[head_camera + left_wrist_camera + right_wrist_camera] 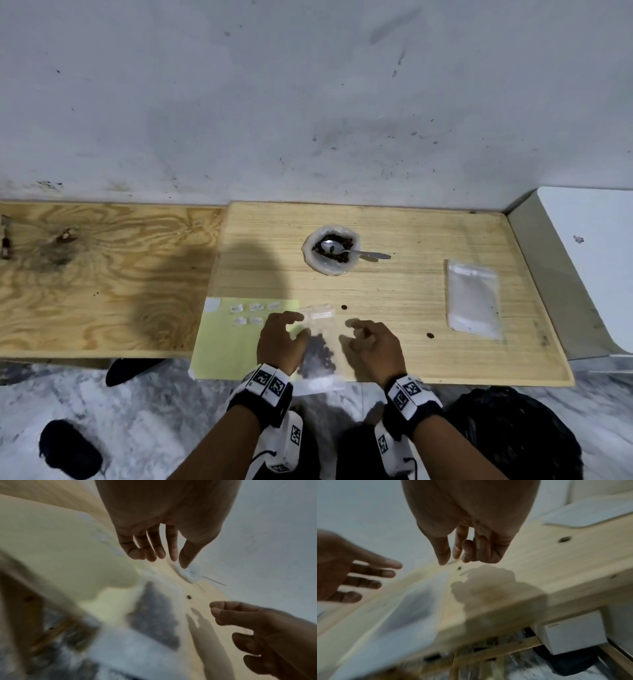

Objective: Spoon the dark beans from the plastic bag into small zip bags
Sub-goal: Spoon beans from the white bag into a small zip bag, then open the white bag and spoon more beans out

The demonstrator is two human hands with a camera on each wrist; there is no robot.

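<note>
Bean-filled zip bag (pixel 317 349) flat between left grip (pixel 279 337) and right grip (pixel 371 346), both slack, empty.

Dim, flat indoor light, a broad soft shadow thrown across the wooden table (pixel 394 291) in the head view, hand shadows on it in both wrist views, those views smeared with motion blur and stretched at the edges.
</note>
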